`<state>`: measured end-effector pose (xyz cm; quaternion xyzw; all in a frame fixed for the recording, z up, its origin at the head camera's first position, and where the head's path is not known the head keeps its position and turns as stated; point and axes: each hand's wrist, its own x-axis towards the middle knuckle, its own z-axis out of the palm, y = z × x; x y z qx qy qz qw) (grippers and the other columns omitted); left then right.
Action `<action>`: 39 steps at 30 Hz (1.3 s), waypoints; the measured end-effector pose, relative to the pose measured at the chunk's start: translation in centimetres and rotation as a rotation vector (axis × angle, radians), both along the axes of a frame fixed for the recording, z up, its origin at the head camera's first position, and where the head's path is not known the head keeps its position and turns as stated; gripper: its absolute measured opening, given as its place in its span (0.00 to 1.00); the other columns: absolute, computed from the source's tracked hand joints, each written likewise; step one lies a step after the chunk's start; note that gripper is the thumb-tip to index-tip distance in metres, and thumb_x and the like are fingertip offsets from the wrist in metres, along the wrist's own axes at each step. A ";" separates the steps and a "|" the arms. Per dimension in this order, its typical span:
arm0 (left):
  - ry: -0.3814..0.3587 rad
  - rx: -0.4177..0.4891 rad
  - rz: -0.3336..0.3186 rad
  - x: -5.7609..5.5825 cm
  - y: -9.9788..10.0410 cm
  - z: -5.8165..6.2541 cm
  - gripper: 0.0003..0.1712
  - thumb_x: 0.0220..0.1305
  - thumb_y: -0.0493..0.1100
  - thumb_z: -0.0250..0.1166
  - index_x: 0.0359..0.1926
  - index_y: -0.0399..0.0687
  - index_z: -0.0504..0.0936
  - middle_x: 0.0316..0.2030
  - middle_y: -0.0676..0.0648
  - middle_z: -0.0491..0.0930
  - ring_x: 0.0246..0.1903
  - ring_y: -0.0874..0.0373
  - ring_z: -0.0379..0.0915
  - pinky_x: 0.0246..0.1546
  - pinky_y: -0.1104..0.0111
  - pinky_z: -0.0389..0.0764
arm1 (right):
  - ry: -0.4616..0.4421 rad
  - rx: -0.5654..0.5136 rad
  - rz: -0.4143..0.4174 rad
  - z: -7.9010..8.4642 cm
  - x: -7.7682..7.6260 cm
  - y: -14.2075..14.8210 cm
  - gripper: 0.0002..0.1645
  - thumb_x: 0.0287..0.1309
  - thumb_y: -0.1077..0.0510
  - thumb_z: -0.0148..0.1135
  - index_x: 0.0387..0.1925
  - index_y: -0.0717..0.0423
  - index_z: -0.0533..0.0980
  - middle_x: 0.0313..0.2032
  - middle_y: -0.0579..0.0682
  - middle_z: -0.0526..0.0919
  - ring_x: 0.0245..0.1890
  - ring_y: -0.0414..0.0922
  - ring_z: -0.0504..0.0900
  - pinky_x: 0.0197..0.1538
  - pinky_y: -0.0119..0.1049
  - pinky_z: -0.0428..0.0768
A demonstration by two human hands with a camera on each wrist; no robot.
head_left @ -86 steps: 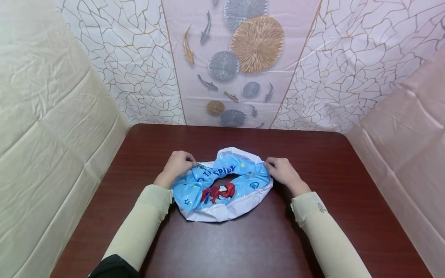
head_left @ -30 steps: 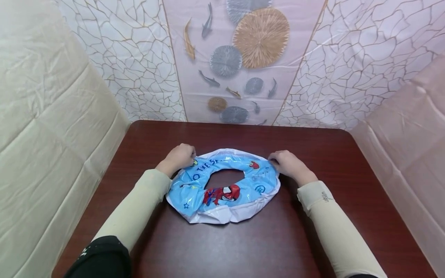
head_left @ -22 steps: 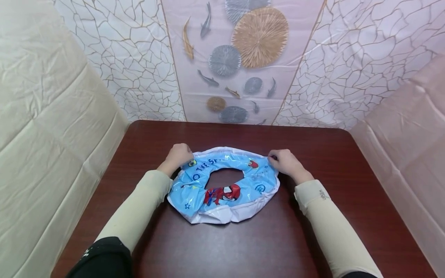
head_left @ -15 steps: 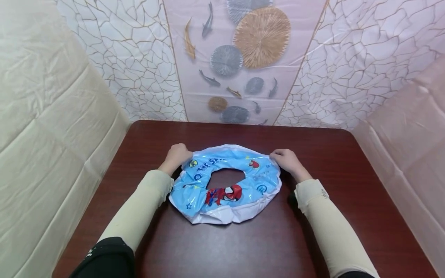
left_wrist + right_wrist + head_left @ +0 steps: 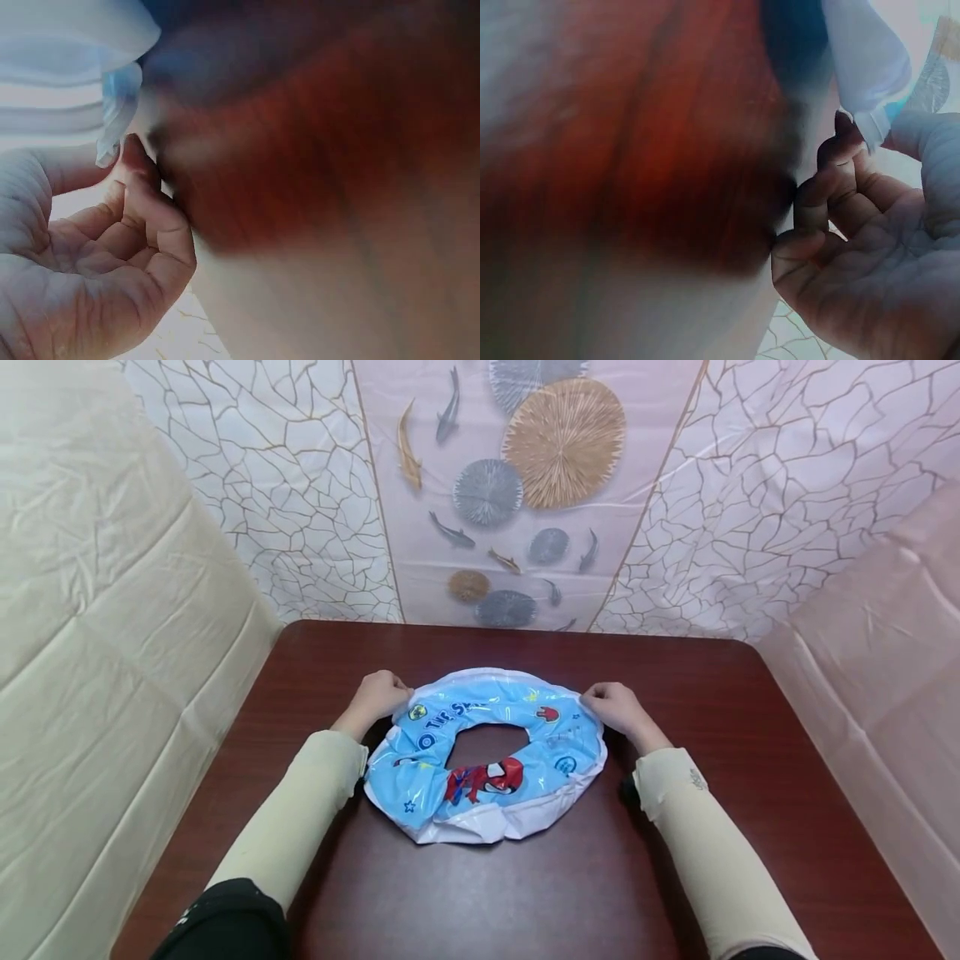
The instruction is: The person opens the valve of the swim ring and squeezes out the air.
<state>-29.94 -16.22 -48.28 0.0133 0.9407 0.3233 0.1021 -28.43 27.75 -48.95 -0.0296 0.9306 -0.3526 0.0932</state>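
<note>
A blue and white inflatable swim ring (image 5: 480, 689) with a red cartoon figure on its near side lies on the table, slack and wrinkled, its oval hole showing the wood. At its far left edge my left hand (image 5: 377, 700) pinches the rim; the left wrist view shows the film (image 5: 112, 120) caught between thumb and curled index finger. My right hand (image 5: 617, 708) pinches the far right edge. In the right wrist view, a white edge of the ring (image 5: 874, 124) sits between that hand's thumb and fingers.
The dark red-brown table (image 5: 480, 902) extends all round the ring. Behind it hangs a patterned cloth (image 5: 495, 552) with discs and fish. Pale padded panels stand at the left (image 5: 112, 652) and right (image 5: 870, 652).
Over these seconds the ring has been spread from a bunched shape into a wider, flatter oval with a larger hole. Lately its far edge has risen slightly and smoothed; both hands have moved little.
</note>
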 end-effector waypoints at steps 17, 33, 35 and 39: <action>-0.178 0.018 -0.097 7.5 -3.5 2.2 0.31 0.69 0.64 0.61 0.47 0.38 0.82 0.34 0.44 0.81 0.31 0.51 0.78 0.32 0.62 0.82 | -0.111 0.050 0.005 2.1 7.9 2.6 0.31 0.69 0.36 0.56 0.33 0.62 0.80 0.25 0.52 0.80 0.23 0.47 0.80 0.31 0.40 0.82; -0.111 0.058 -0.017 11.3 -3.6 1.2 0.18 0.70 0.53 0.64 0.40 0.41 0.85 0.29 0.46 0.79 0.28 0.54 0.75 0.29 0.65 0.79 | -0.068 -0.088 0.013 0.7 10.4 1.2 0.17 0.69 0.53 0.62 0.33 0.64 0.80 0.24 0.53 0.79 0.23 0.47 0.78 0.29 0.40 0.82; -0.155 0.083 -0.011 12.0 -3.9 1.2 0.18 0.70 0.52 0.64 0.40 0.40 0.84 0.30 0.45 0.79 0.27 0.54 0.77 0.29 0.64 0.81 | -0.055 -0.111 0.005 0.5 10.5 1.1 0.16 0.70 0.53 0.62 0.33 0.64 0.80 0.24 0.54 0.79 0.23 0.47 0.78 0.28 0.40 0.81; -0.183 0.135 0.003 13.0 -4.1 1.2 0.15 0.68 0.48 0.66 0.36 0.39 0.81 0.28 0.44 0.77 0.25 0.54 0.77 0.28 0.64 0.83 | -0.060 -0.153 -0.012 0.4 10.6 1.2 0.18 0.70 0.53 0.61 0.32 0.65 0.80 0.24 0.55 0.79 0.22 0.48 0.77 0.27 0.40 0.80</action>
